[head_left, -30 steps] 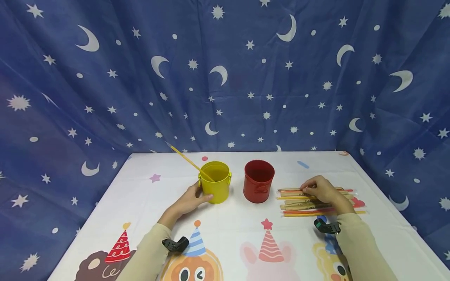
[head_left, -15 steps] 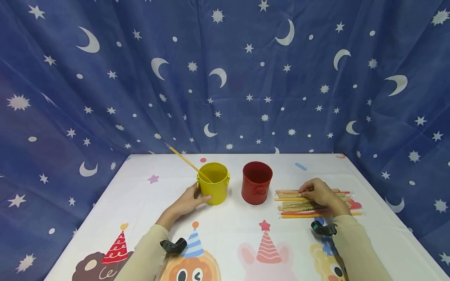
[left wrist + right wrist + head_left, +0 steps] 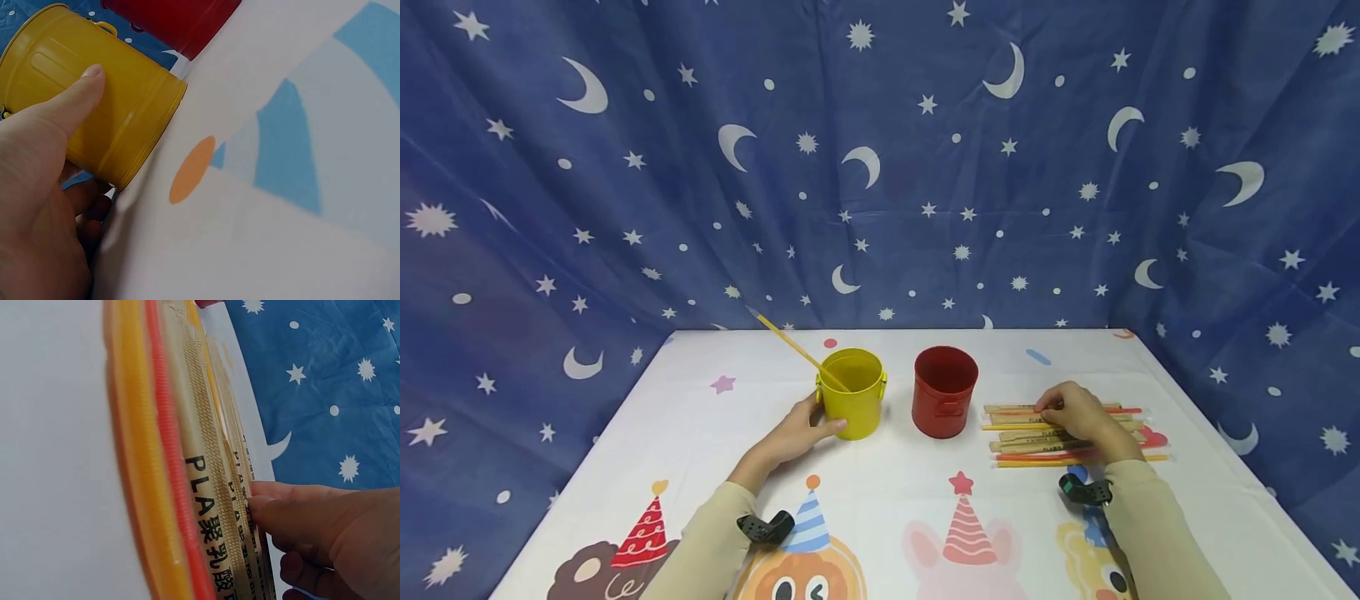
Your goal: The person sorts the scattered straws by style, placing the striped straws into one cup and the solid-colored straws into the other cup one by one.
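My left hand [image 3: 796, 432] holds a small yellow bucket [image 3: 859, 412] from its left side. In the left wrist view the thumb [image 3: 87, 87] lies across the bucket's wall and the other fingers go behind and under it. A yellow straw [image 3: 790, 342] with a clear tip leans out of this bucket to the left. My right hand [image 3: 1075, 412] is over the far side of a row of straws, thumb and forefinger pinching at a wrapped straw [image 3: 240, 506]. Some straws have brown paper wrappers with black print; a red straw [image 3: 165, 425] and a yellow straw [image 3: 134, 425] lie nearest the right wrist camera.
A red bucket [image 3: 940, 417] stands upright between the yellow bucket and the straws. The white tablecloth [image 3: 880, 517] has printed animals in party hats. Behind the table hangs a blue curtain [image 3: 880, 200] with moons and stars.
The head view has shifted slightly, so everything sits a little further left and lower in it. Both hands keep their places at the bucket and the straws.
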### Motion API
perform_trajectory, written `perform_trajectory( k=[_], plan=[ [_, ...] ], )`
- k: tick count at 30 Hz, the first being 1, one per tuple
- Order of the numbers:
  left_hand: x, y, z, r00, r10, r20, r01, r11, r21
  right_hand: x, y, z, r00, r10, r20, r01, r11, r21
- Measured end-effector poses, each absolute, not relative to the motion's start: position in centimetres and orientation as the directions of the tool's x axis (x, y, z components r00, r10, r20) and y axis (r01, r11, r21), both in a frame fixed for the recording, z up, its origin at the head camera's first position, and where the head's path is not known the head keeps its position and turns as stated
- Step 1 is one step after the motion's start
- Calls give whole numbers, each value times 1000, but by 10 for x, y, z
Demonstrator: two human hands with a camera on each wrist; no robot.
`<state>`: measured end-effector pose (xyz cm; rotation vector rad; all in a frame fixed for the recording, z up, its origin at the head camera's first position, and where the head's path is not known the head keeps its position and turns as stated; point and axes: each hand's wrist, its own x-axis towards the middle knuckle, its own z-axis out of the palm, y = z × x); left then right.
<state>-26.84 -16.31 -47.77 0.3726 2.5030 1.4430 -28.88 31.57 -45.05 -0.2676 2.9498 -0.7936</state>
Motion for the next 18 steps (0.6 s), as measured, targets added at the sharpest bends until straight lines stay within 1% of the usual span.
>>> perform_trajectory(
  k=[3, 7, 16, 18],
  plan=[
    [-269, -163, -480, -940, 332, -73, 103, 481, 871, -288, 315, -451, -981, -190, -40, -139, 834, -534],
    [-270, -164, -481, -943, 323, -74, 99, 488, 867, -288, 313, -453, -980, -195, -27, -147, 815, -561],
    [-269, -161, -480, -949, 302, -86, 83, 506, 859, -290, 313, -456, -985, -173, -6, -138, 807, -574],
    [-269, -161, -479, -949, 306, -75, 95, 506, 858, -290, 313, -456, -985, -170, 2, -140, 801, -582]
  ],
)
